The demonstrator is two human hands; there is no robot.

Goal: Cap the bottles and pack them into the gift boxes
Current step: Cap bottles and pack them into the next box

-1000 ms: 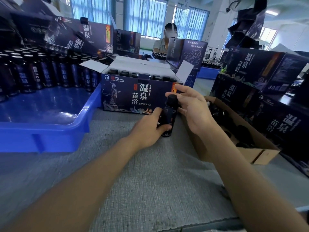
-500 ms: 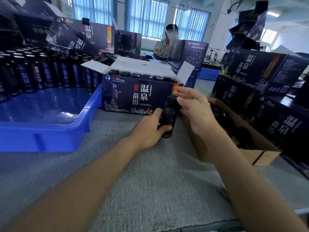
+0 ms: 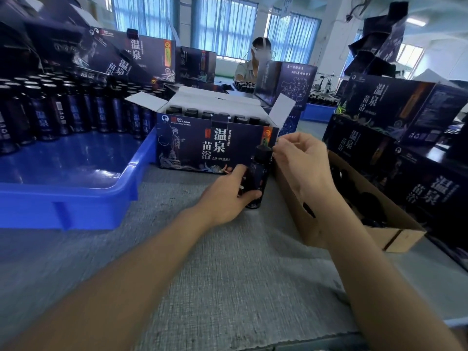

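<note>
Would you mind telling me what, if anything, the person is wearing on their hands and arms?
Nothing that I can see. The left hand and the right hand are ungloved, with no rings, watch or wristband showing. The left forearm and the right forearm are uncovered right to the edge of the picture, so no sleeve is in view.

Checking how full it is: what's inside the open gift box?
A row of black bottle caps shows above the front wall of the gift box. The bottle bodies and any empty slots are hidden by the walls.
</note>
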